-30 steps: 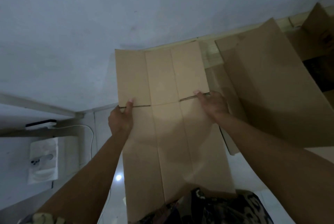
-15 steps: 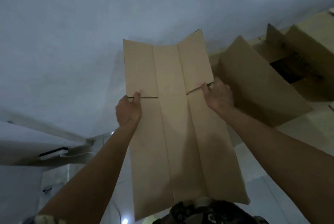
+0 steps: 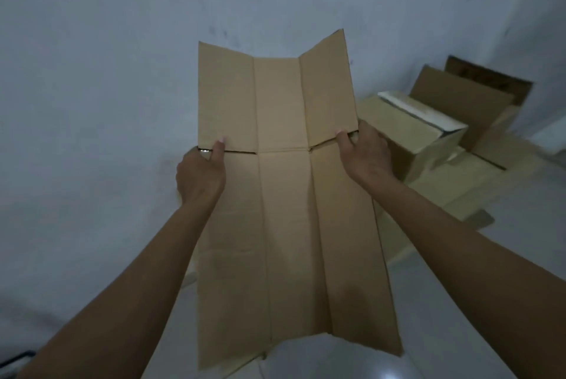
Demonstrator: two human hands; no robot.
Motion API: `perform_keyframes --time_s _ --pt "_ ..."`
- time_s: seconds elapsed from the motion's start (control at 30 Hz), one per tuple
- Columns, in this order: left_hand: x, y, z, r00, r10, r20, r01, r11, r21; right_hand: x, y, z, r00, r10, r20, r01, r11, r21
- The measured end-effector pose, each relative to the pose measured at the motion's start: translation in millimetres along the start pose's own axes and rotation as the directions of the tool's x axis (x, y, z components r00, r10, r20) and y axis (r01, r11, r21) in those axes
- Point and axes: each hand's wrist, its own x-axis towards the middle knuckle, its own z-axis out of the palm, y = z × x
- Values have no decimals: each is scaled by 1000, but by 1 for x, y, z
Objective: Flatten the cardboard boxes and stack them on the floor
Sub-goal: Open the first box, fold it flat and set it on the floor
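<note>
Flattened cardboard box, plain brown, creased lengthwise into three panels, flaps up top splaying outward. Held in the air before a wall, long axis running away from the person, flaps far. Left hand and right hand pinch its side edges at the flap slits, fingers curled behind.

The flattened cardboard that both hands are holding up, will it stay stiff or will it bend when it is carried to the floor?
The flattened cardboard probably bends along its long creases, since its top right flap already angles away from the rest. Between creases the panels look flat, so likely fairly stiff. It seems light: the left hand and right hand hold it only at the side edges.
</note>
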Motion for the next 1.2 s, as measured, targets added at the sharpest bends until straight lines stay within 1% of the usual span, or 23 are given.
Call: perform_keyframes --time_s 0.13,0.27,0.5,0.67,0.77,0.97,1.1,1.2 --pt "-56 62 39 995 87 42 -85 996 -39 -3 49 -85 996 19 -93 -17 1000 20" --pt "-110 124 96 978 152 142 -137 985 -108 -3 105 -165 978 59 -201 -56 998 21" --pt "-182 233 224 913 260 313 -214 962 -172 28 215 -279 910 218 -353 -216 975 46" --pt "-210 304 319 856 339 391 -295 940 -171 70 283 -341 855 293 -428 -305 951 43" --pt "-223 347 383 821 346 455 -293 938 -184 104 322 -374 818 331 -470 -348 936 55" --pt "-249 427 508 744 382 549 -292 924 -247 176 392 -435 749 379 -544 -441 897 18" --pt "-263 472 582 686 393 612 -275 919 -281 222 447 -471 724 392 -568 -452 891 39" --pt "-271 501 641 684 387 619 -266 922 -282 263 494 -494 724 395 -565 -457 889 36"
